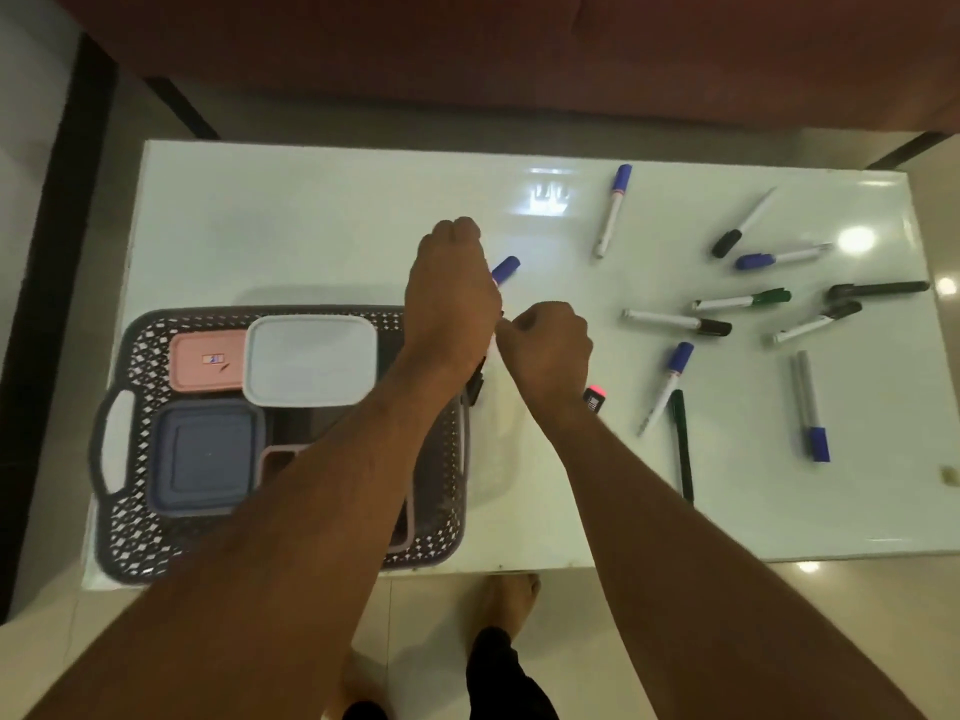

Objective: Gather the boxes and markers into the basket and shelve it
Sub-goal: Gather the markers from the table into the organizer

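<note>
While both forearms reach out over the white table (322, 210), the left hand (452, 298) is curled round a bundle of markers: a blue cap (505, 269) sticks out past the knuckles and a black end (476, 384) shows below the wrist. How many markers it holds cannot be told, as the hand hides them. The right hand (545, 350) is closed just beside it, fingertips meeting the bundle near the left wrist; it grips a pink-tipped marker (594, 397) whose end pokes out at the heel of the hand. Dark lattice basket (130, 350) sits on the table's left end, under the left forearm. Inside it: pink box (208, 361), white box (311, 361) and blue box (205, 454), all lidded, plus an open pinkish box (278, 457) partly covered by the arm. Loose markers lie scattered on the right half of the table, among them a blue-capped one (614, 210), a green-capped one (743, 301), a black one (878, 290) and a dark green pen (682, 444).
</note>
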Available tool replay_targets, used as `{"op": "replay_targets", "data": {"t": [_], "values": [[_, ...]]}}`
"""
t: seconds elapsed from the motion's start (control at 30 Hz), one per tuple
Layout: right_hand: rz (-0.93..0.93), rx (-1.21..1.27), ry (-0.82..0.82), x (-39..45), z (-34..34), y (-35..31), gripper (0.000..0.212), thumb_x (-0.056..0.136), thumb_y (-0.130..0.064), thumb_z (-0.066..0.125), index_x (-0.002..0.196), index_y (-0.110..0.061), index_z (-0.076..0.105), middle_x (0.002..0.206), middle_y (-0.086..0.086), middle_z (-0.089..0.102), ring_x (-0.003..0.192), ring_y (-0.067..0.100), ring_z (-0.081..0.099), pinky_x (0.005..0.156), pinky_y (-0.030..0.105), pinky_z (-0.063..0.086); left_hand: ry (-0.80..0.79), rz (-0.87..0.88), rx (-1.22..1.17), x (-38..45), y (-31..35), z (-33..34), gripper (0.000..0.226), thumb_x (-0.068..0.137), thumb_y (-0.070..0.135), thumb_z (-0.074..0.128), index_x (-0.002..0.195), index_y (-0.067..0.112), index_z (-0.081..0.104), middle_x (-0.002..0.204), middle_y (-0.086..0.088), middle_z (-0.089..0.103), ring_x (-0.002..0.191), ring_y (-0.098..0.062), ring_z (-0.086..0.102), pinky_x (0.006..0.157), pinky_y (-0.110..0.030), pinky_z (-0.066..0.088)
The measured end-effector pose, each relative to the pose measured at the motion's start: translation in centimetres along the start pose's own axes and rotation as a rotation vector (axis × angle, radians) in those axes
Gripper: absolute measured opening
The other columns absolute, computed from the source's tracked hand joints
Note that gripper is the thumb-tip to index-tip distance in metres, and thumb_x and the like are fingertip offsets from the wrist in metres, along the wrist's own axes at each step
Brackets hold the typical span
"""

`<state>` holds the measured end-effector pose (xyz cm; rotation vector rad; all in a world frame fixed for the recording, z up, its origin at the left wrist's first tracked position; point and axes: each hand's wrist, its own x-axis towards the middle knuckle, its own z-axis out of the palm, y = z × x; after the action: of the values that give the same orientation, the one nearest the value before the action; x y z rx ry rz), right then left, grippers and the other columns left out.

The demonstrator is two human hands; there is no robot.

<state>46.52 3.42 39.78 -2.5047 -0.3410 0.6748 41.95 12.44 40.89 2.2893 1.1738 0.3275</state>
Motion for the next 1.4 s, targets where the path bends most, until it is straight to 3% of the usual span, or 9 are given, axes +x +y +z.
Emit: {"op": "replay_targets", "data": {"t": [0.37,0.43,0.57,0.73,0.87,1.0,1.1,1.23,1.4], "values": [[0.012,-0.005,-0.226,2.9,1.7,1.7,0.046,0.093,-0.026,0.067,0.062,-0.021,0.034,0.062,-0.005,0.044,0.056,0.013,0.053,0.05,0.022,0.034,-0.357,-0.12,0.431,3.7,-0.4,6.1,0.037,0.091,0.017,0.074,0.123,0.004,0.059,0.126,-0.017,0.063,0.116,-0.033,0.062,0.088,-0.039,0.05],[0.011,0.05,-0.23,3.2,1.4,1.6,0.045,0.092,-0.028,0.068,0.06,-0.021,0.036,0.058,-0.003,0.047,0.056,0.02,0.062,0.055,0.023,0.042,-0.349,-0.139,0.437,4.0,-0.2,6.3,0.029,0.092,0.01,0.071,0.118,0.004,0.06,0.122,-0.018,0.065,0.112,-0.034,0.064,0.082,-0.039,0.049],[0.027,0.112,-0.13,3.9,-0.3,2.5,0.05,0.089,-0.036,0.066,0.056,-0.019,0.032,0.052,-0.005,0.035,0.045,0.011,0.032,0.047,0.025,0.022,-0.313,-0.145,0.371,4.6,1.3,6.9,0.028,0.095,0.007,0.066,0.121,0.002,0.058,0.126,-0.019,0.062,0.113,-0.036,0.064,0.087,-0.038,0.05],[0.06,0.214,0.045,5.8,-3.9,5.4,0.016,0.079,-0.022,0.058,0.069,-0.01,0.054,0.062,0.005,0.052,0.055,0.022,0.044,0.053,0.03,0.034,-0.232,-0.151,0.217,5.5,6.0,8.7,0.03,0.1,0.006,0.056,0.13,0.002,0.05,0.135,-0.02,0.053,0.12,-0.036,0.061,0.092,-0.036,0.05],[-0.116,-0.134,0.072,7.8,-6.9,8.5,0.006,0.08,-0.011,0.057,0.074,-0.014,0.056,0.082,0.002,0.051,0.06,0.024,0.048,0.051,0.03,0.034,-0.166,-0.196,0.077,6.2,9.8,11.1,0.037,0.098,0.012,0.062,0.132,0.006,0.048,0.138,-0.015,0.053,0.121,-0.029,0.063,0.085,-0.025,0.048],[-0.249,-0.427,0.034,9.4,-8.6,11.4,0.024,0.081,0.003,0.059,0.097,-0.012,0.068,0.105,0.006,0.054,0.057,0.028,0.048,0.054,0.032,0.045,-0.118,-0.14,0.038,6.7,12.0,14.4,0.038,0.102,0.028,0.06,0.132,0.007,0.052,0.132,-0.012,0.06,0.114,-0.025,0.067,0.088,-0.027,0.054],[-0.271,-0.5,0.025,10.1,-9.1,12.3,0.017,0.085,0.004,0.06,0.091,-0.01,0.064,0.1,0.009,0.053,0.049,0.021,0.034,0.05,0.029,0.033,-0.077,-0.064,0.079,7.3,12.6,16.4,0.042,0.103,0.035,0.057,0.133,0.006,0.052,0.131,-0.014,0.062,0.113,-0.027,0.067,0.092,-0.032,0.055],[-0.317,-0.476,0.029,10.3,-9.0,12.4,0.016,0.086,0.004,0.063,0.093,-0.011,0.066,0.097,0.009,0.056,0.058,0.025,0.04,0.055,0.031,0.036,-0.086,0.027,0.232,8.5,12.3,17.4,0.043,0.102,0.036,0.058,0.132,0.006,0.051,0.128,-0.015,0.064,0.112,-0.029,0.068,0.092,-0.035,0.057],[-0.398,-0.422,0.164,10.0,-8.6,12.5,0.026,0.07,0.012,0.07,0.085,-0.009,0.067,0.085,0.01,0.058,0.052,0.024,0.032,0.047,0.025,0.019,-0.136,-0.069,0.197,9.0,12.3,16.4,0.039,0.103,0.024,0.058,0.135,0.002,0.051,0.137,-0.017,0.062,0.121,-0.029,0.065,0.098,-0.032,0.053]]}}
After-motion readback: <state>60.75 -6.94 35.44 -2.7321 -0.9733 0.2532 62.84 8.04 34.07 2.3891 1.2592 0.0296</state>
